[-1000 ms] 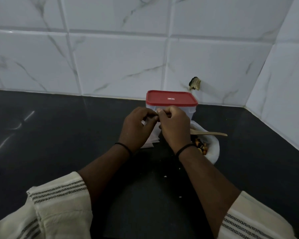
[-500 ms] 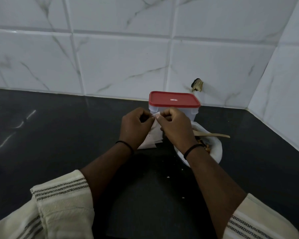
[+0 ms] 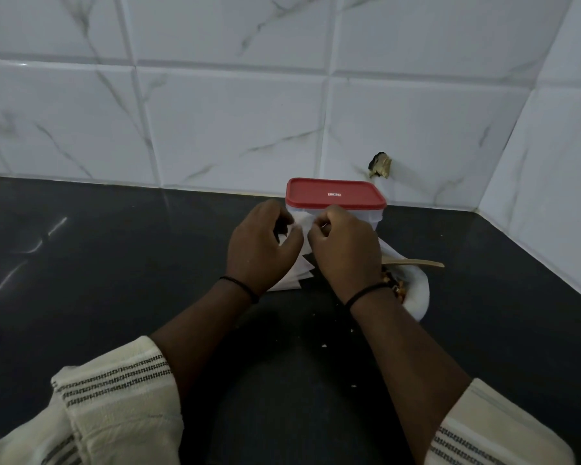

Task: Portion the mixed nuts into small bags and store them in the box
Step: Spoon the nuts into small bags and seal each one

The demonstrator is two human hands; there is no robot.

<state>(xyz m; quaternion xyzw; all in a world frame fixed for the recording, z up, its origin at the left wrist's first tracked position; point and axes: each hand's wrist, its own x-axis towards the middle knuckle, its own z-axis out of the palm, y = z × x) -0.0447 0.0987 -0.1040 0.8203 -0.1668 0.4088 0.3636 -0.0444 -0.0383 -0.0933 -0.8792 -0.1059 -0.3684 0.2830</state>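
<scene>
Left hand (image 3: 262,245) and right hand (image 3: 344,246) fingers curled, pinching small bag (image 3: 299,226) mouth. Thin film may slip (or tear); nuts (image 3: 394,285) then scatter on table (image 3: 114,280).

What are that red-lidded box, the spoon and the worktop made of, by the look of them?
The box looks like translucent plastic, its walls cloudy, with an opaque red lid of smooth, matte plastic. The spoon seems pale bare wood. The worktop looks like polished dark stone, perhaps granite, going by its glossy light streaks.
</scene>
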